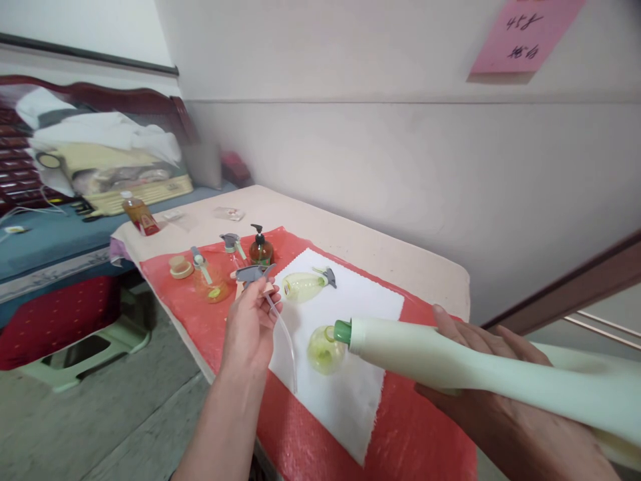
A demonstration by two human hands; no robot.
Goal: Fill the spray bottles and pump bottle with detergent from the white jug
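My left hand (253,321) is closed around a grey trigger spray head (250,272) whose clear dip tube (286,334) hangs down. My right hand (481,374) grips a large pale green plastic container (395,341), tipped sideways with its green spout (343,331) pointing left. That spout is at the mouth of a round, see-through yellow-green bottle (324,354) on a white cloth (350,414); whether they touch I cannot tell. Behind it lies a second yellow-green spray bottle (303,286) on its side, with a grey trigger head.
A red cover (420,427) lies on the table (400,250). Toward the left stand an orange-tinted spray bottle (213,284), another grey trigger-head bottle (233,246), a brown pump bottle (261,248) and an amber drink bottle (140,214). A red-topped stool (70,321) stands on the floor.
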